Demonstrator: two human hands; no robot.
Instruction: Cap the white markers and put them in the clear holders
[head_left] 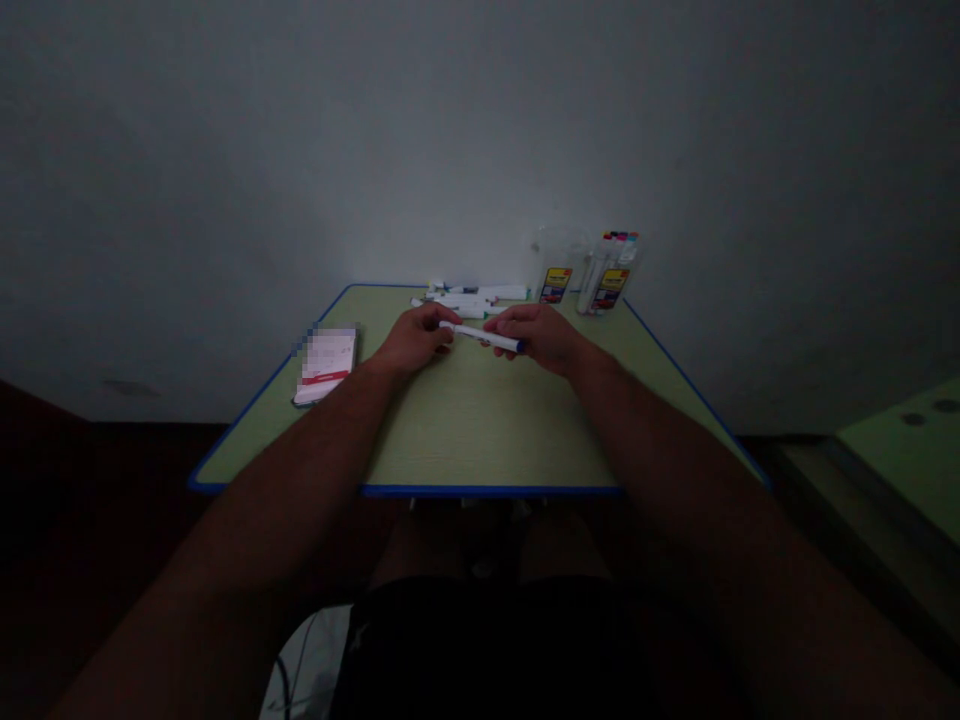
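A white marker (487, 337) with a dark blue end is held above the middle of the table, its blue end to the right. My right hand (536, 335) grips the marker's body near that blue end. My left hand (420, 338) has its thumb and fingers closed on the marker's left tip. Behind the hands, several white markers (476, 300) lie in a loose pile at the table's back edge.
A clear case (556, 262) with a yellow label stands at the back right, beside a second case (609, 275) holding markers. A phone-like object (330, 362) lies at the left. The table (487, 430) has a blue edge and backs onto a wall.
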